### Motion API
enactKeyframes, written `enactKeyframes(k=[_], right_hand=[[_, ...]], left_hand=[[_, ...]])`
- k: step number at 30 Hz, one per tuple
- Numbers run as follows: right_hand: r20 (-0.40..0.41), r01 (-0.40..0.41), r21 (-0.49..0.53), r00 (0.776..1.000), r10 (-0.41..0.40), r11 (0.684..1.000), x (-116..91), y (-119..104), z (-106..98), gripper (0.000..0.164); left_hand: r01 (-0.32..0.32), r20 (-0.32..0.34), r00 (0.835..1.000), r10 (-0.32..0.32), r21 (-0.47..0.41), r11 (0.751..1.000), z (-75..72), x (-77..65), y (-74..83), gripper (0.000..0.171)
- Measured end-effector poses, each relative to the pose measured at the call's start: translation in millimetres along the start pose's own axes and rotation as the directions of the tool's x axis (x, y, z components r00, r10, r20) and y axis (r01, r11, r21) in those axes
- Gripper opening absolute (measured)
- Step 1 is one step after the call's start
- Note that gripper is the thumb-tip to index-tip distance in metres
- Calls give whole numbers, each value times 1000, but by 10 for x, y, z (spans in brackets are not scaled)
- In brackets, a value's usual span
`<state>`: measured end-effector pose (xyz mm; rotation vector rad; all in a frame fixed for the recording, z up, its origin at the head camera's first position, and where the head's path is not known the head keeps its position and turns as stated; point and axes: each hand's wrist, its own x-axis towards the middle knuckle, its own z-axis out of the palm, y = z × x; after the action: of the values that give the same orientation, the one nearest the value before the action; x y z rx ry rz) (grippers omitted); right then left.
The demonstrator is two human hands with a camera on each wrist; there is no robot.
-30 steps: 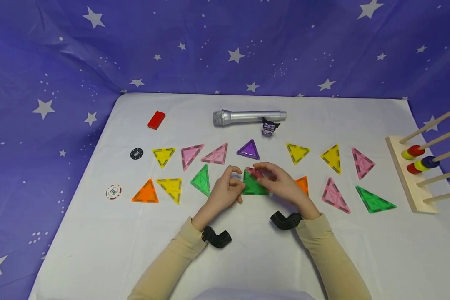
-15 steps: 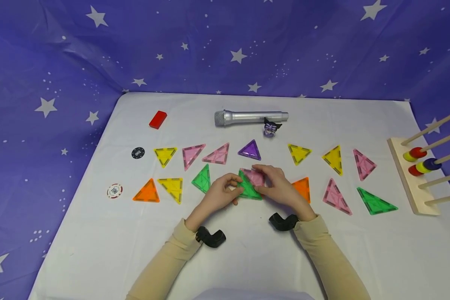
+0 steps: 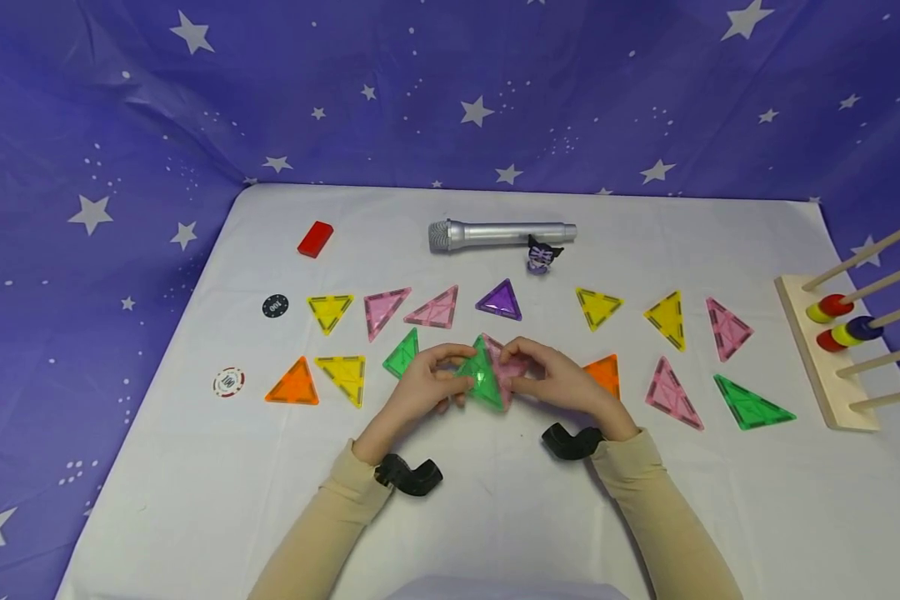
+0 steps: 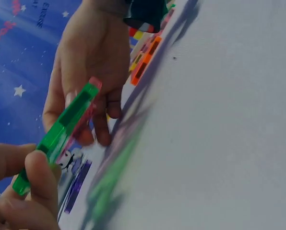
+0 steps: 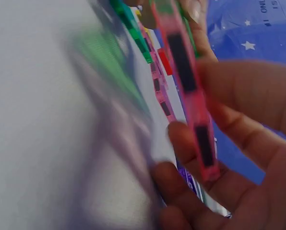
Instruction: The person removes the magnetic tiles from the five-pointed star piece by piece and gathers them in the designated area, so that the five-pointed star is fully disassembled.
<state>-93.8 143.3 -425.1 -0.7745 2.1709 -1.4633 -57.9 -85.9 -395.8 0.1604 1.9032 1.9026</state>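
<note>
Between finger and thumb my left hand (image 3: 426,383) pinches a green translucent triangular magnetic tile (image 3: 483,379). A pink triangular magnetic tile (image 3: 507,367) is pinched in my right hand (image 3: 558,379). The two tiles meet near the middle of the table and partly overlap in the head view. In the left wrist view the green tile (image 4: 61,127) is seen edge-on, with the pink one close behind it. The right wrist view has the pink tile (image 5: 188,86) edge-on, with dark magnets inside its rim. Both tiles are held off the cloth, and their coloured shadows fall on it.
Yellow, pink, green and orange triangular tiles lie around both hands, with a purple tile (image 3: 499,301) behind them. A silver microphone (image 3: 506,235), a small figurine (image 3: 540,256) and a red block (image 3: 316,239) lie farther back. A wooden peg stand (image 3: 825,354) is at right.
The green tile has turned and shifted left with my left hand. The pink tile, earlier mostly behind it, now shows at its right side in my right hand.
</note>
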Motion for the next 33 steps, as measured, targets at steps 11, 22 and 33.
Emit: enactKeyframes(k=[11,22,33], right_hand=[[40,-46,26,998,45,999,-44,-30,-70,13],[-84,-76,-13,994,74,997,-121,-138,-265,13],[-112,-79,-215,992,56,973,-20,-91,-103,20]], left_hand=[[-20,102,995,14,60,998,-38,-59,3,40],[-84,166,984,57,157,984,-224,-43,-149,38],[-219,184,972,144,500,838,-97,-23,-283,31]])
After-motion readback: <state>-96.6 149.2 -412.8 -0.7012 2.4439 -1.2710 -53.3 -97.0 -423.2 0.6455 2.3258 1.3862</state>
